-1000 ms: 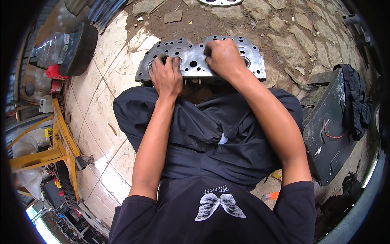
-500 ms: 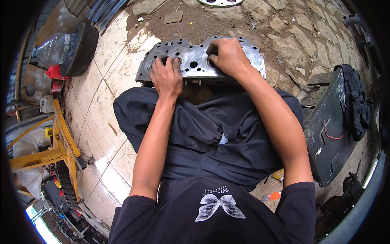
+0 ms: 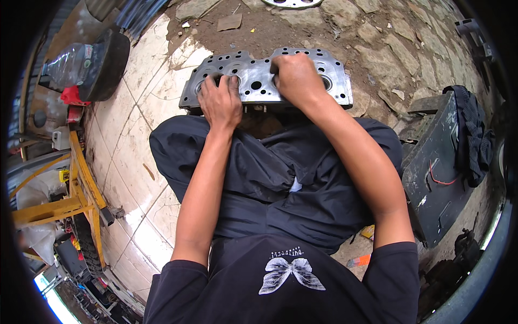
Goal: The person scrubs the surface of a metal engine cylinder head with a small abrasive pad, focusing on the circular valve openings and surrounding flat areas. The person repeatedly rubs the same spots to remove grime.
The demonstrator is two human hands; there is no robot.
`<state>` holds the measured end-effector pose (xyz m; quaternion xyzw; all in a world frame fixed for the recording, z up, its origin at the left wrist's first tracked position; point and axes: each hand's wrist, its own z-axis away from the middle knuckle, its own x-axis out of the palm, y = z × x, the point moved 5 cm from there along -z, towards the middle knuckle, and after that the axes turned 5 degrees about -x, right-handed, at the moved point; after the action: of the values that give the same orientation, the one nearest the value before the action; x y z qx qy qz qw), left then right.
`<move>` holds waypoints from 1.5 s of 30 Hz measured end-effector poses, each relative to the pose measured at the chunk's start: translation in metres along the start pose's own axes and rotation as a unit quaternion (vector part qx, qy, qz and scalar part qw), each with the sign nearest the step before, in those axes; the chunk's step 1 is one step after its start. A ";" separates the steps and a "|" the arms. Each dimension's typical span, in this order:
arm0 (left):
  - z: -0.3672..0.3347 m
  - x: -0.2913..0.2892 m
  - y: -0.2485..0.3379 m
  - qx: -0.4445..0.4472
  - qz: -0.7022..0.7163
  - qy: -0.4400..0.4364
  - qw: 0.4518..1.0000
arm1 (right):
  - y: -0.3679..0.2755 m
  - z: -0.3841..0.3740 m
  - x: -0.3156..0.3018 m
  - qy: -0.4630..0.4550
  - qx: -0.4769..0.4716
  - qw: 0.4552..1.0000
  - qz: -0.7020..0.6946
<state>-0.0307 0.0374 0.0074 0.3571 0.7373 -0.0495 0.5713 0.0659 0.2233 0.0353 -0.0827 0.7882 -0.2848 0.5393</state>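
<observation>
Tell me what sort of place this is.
Probably a vehicle repair workshop: what looks like a cylinder head, flat and full of holes, lies up front, and a treaded tyre shows beside a yellow metal frame at left.

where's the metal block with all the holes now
In the head view, the metal block lies at upper centre, just beyond the bent legs, with the left hand over its left part and the right hand over its right.
</observation>
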 end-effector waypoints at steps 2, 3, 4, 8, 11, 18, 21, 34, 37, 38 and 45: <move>0.000 0.000 -0.001 -0.006 0.005 -0.015 1.000 | 0.003 0.000 0.001 -0.016 -0.006 1.000 -0.016; 0.000 0.000 -0.002 -0.004 0.004 -0.017 1.000 | 0.009 -0.001 -0.004 -0.013 -0.006 1.000 -0.022; 0.000 0.000 -0.002 -0.002 0.003 -0.018 1.000 | 0.013 -0.002 -0.007 -0.010 -0.006 1.000 -0.028; 0.000 0.000 -0.003 -0.005 -0.002 -0.019 1.000 | -0.008 0.001 -0.005 -0.049 -0.020 0.998 -0.039; -0.001 0.001 -0.003 -0.008 -0.001 -0.016 1.000 | -0.004 0.001 -0.010 -0.015 -0.014 1.000 -0.007; 0.000 0.001 -0.002 -0.004 -0.002 -0.006 1.000 | 0.000 0.001 -0.007 -0.022 -0.018 1.000 -0.001; 0.001 0.001 -0.004 -0.006 -0.005 -0.008 1.000 | 0.002 0.001 -0.016 -0.074 0.007 0.989 -0.129; 0.007 -0.026 0.013 0.029 0.188 -0.077 0.979 | 0.070 -0.006 -0.070 0.213 0.197 0.805 -0.518; 0.021 -0.035 0.037 0.089 0.185 -0.147 0.968 | 0.066 -0.012 -0.074 0.237 0.197 0.745 -0.591; 0.025 -0.036 0.047 0.130 0.150 -0.166 0.966 | 0.066 -0.015 -0.073 0.239 0.197 0.727 -0.612; 0.025 -0.011 0.093 0.199 -0.048 -0.259 0.944 | 0.072 -0.026 -0.073 0.216 0.186 0.751 -0.595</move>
<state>0.0446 0.0890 0.0401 0.4028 0.5556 -0.3129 0.6566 0.0847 0.3239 0.0623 -0.3691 0.6064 -0.6996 0.0812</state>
